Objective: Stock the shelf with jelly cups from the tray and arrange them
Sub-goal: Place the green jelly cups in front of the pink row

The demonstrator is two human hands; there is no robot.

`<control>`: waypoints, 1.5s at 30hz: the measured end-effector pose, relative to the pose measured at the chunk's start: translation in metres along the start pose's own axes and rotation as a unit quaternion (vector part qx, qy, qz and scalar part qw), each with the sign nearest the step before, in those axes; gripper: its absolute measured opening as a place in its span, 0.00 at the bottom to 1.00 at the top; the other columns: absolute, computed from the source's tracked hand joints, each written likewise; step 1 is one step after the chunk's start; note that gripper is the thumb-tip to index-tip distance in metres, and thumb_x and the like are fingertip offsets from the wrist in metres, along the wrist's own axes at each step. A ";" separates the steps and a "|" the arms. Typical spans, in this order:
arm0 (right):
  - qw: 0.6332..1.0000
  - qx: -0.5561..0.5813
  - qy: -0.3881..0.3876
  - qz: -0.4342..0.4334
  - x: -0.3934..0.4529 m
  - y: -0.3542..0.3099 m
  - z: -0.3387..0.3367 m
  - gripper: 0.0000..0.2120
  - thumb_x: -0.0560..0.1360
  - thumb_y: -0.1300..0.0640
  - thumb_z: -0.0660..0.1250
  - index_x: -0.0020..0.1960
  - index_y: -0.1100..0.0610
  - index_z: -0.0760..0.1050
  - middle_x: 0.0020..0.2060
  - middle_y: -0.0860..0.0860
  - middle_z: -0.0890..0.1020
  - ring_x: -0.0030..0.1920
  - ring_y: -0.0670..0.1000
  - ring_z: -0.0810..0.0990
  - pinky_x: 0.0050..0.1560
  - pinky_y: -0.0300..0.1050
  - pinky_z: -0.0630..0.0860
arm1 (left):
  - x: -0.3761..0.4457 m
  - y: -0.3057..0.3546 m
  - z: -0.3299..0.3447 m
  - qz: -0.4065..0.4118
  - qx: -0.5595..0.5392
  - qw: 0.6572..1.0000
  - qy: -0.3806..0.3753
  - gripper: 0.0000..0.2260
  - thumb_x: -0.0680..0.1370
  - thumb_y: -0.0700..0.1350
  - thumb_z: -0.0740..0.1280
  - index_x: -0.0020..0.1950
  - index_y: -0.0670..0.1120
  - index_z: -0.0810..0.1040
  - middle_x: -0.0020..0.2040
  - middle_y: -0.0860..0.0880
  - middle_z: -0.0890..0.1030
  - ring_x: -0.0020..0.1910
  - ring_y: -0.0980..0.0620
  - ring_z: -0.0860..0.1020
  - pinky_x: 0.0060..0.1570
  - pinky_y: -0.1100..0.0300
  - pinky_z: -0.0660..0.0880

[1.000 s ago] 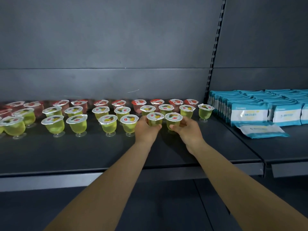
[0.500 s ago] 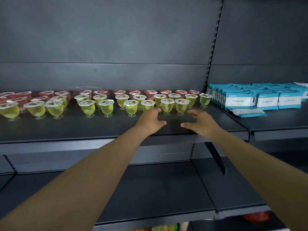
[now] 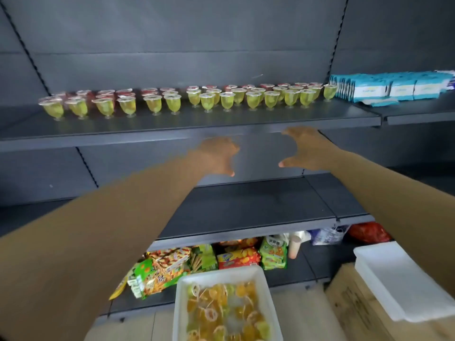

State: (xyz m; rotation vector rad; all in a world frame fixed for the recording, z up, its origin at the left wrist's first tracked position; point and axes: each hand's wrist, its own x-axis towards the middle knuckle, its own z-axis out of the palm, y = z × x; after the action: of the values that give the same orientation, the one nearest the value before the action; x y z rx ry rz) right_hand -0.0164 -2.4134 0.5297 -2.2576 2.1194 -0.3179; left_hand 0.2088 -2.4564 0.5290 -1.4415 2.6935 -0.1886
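Here our left hand (image 3: 216, 157) and right hand (image 3: 304, 150) hung empty, fingers spread loose, below the shelf (image 3: 187, 129) edge. The cups (image 3: 209, 100) stood in rows on it; more lay in the tray (image 3: 182, 299) below us. We judged it best to reach down, lift one cup per hand by the rim, and keep each upright. Farther right sat blue packs (image 3: 391, 87), a second tray (image 3: 403, 279) and a box (image 3: 357, 306).

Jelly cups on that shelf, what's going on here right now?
A person is stocking a dark shelf with jelly cups, yellow-green in front, red behind. Both the left hand and right hand are open and empty, below the shelf edge. A white tray of more cups sits below.
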 end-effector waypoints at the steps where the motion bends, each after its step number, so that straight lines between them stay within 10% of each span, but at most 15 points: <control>1: 1.000 0.006 -0.007 0.000 -0.007 -0.010 0.010 0.42 0.69 0.44 0.73 0.76 0.53 0.57 0.74 0.54 0.60 0.74 0.56 0.57 0.71 0.54 0.60 | -0.014 -0.005 0.012 -0.008 0.001 1.000 -0.018 0.30 0.74 0.53 0.69 0.72 0.44 0.64 0.71 0.43 0.66 0.69 0.42 0.66 0.65 0.48 0.68; 18: 0.952 0.038 -0.302 0.036 -0.033 -0.019 0.394 0.38 0.71 0.46 0.71 0.75 0.53 0.58 0.71 0.54 0.65 0.70 0.55 0.64 0.66 0.46 0.64 | -0.083 -0.041 0.431 -0.100 -0.136 0.941 -0.294 0.30 0.74 0.53 0.69 0.72 0.46 0.63 0.67 0.45 0.68 0.66 0.46 0.69 0.60 0.50 0.71; 33: 0.894 0.215 -0.384 0.085 0.013 0.042 0.733 0.40 0.70 0.51 0.74 0.75 0.55 0.58 0.73 0.53 0.64 0.71 0.53 0.65 0.64 0.42 0.63 | -0.003 -0.052 0.739 -0.224 -0.270 0.907 -0.233 0.31 0.71 0.37 0.72 0.71 0.36 0.62 0.66 0.36 0.69 0.65 0.38 0.70 0.62 0.49 0.68; 45: 0.943 -0.037 -0.320 -0.090 0.016 0.025 0.796 0.28 0.73 0.49 0.69 0.70 0.56 0.66 0.67 0.55 0.70 0.67 0.56 0.65 0.65 0.54 0.61 | 0.002 -0.048 0.764 -0.262 -0.304 0.904 -0.149 0.26 0.69 0.44 0.75 0.64 0.39 0.71 0.60 0.40 0.76 0.59 0.42 0.73 0.58 0.53 0.69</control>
State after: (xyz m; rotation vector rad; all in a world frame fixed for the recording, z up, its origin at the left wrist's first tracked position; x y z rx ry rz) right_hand 0.0937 -2.5246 -0.2516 -2.1798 1.6130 0.4463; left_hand 0.3459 -2.5385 -0.2196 -2.1157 2.1384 0.8460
